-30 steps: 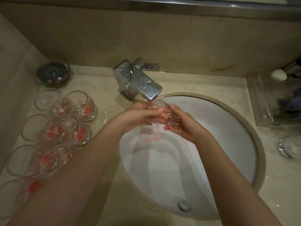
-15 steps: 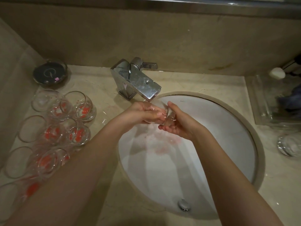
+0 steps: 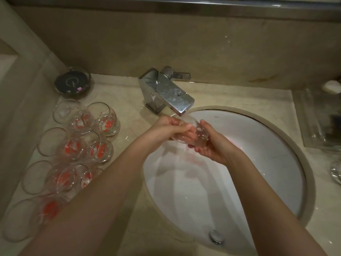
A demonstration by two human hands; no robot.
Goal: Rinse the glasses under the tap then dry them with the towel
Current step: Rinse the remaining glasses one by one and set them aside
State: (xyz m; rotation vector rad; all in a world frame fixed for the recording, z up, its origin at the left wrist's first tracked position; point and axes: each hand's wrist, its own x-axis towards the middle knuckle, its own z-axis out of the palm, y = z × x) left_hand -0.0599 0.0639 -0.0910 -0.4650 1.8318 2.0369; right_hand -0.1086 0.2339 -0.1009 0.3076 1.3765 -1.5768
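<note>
The left hand (image 3: 171, 127) curls its fingers over the near side of a clear glass (image 3: 191, 133), and the right hand (image 3: 212, 145) cups the same glass from below and from the right, thumb up along its wall, so both hands hold one glass between them. That glass sits tilted just under the spout of the tap (image 3: 169, 95), over the back of the sink (image 3: 276, 137); whether water is running is hard to tell, though a faint pink tint shows on the white bowl beneath the hands. The tap is one square chrome block with a single lever behind it. At the front of the bowl lies one round metal drain (image 3: 216, 237). To the left, on the counter (image 3: 129, 100), stands a cluster of waiting glasses (image 3: 100, 150), clear with red-orange marks in them; about nine rims can be counted, arranged roughly in rows touching one another, the nearest ones partly hidden by the left forearm, so the count is not sure. Behind them, at the corner, rests one dark round dish (image 3: 72, 83). On the far right stands one clear tray (image 3: 317, 124) with blurred dark things in it and one white oval object (image 3: 331, 86) at its back edge, and nearer, at the picture's edge, part of one more glass object (image 3: 335, 171). The counter is pale beige marble, wet in spots, with the round sink set beneath it; a beige stone splashback rises behind, topped by a metal ledge, and a beige wall closes the left side.
</note>
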